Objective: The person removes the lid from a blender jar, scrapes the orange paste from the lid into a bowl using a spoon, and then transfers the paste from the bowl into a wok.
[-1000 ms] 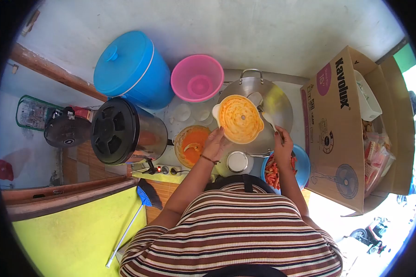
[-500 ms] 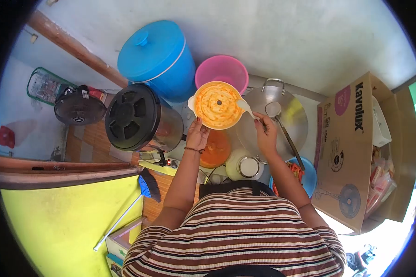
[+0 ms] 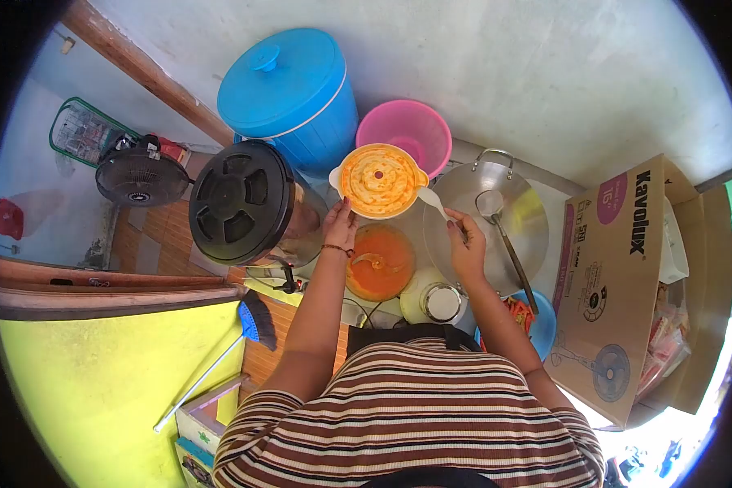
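My left hand (image 3: 341, 224) grips the near rim of a round, two-eared pale dish (image 3: 334, 178), coated inside with thick orange pulp and showing a small round spot at its centre. In my right hand (image 3: 467, 244) is a white plastic spoon (image 3: 431, 199), its head by the dish's right edge. Below the dish sits a container of orange liquid (image 3: 380, 272) with a pale streak on its surface. A pale yellow jar with a silvery round top (image 3: 442, 302) stands just right of it.
Behind are a blue lidded bucket (image 3: 285, 89) and a pink basin (image 3: 419, 130). A black-lidded container (image 3: 240, 199) stands left. On the right are a large metal wok (image 3: 537, 236), a long-handled ladle (image 3: 512, 256), a blue bowl (image 3: 547, 325) and an open cardboard box (image 3: 598, 276).
The dish has tilted slightly and moved a little left over the container. The spoon has drawn back from the pulp to the dish's right edge, uncovering more of the orange liquid below.
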Available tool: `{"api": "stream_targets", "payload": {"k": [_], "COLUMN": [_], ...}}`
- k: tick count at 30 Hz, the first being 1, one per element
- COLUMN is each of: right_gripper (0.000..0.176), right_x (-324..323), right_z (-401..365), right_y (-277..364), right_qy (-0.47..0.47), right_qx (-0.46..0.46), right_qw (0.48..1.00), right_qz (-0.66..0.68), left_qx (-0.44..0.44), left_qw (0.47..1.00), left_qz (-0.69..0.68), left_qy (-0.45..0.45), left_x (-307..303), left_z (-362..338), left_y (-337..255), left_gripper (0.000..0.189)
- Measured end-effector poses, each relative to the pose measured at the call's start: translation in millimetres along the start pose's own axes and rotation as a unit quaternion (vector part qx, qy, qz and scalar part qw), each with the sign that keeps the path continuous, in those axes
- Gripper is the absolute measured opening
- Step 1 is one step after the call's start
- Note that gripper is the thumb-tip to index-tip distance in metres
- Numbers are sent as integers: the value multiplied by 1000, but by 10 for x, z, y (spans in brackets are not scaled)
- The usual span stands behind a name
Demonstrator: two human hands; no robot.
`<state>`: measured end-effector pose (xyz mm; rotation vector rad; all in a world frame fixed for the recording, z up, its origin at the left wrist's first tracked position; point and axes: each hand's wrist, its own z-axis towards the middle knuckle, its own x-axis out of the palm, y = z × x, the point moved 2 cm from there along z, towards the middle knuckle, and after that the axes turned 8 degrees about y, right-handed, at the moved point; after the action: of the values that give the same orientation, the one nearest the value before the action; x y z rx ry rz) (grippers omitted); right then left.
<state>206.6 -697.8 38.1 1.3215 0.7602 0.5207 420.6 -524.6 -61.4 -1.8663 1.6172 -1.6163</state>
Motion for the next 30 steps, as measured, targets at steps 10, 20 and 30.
{"api": "stream_targets", "payload": {"k": [10, 20, 30], "right_gripper": [24, 22, 16], "right_x": [33, 86, 133], "right_z": [-163, -294, -499], "right_y": [-17, -194, 46], "right_qy": [10, 46, 134], "right_qx": [21, 43, 14], "right_qw": [1000, 997, 969], "right_qz": [-10, -45, -206], "left_qx": [117, 113, 194], "left_qw": [954, 940, 908], "left_qz": [257, 308, 363], "left_qy": [-102, -90, -76], "left_x": [108, 13, -286], "left_z": [-206, -687, -1479], "left_y": [-69, -32, 52], "left_gripper": [48, 43, 27]}}
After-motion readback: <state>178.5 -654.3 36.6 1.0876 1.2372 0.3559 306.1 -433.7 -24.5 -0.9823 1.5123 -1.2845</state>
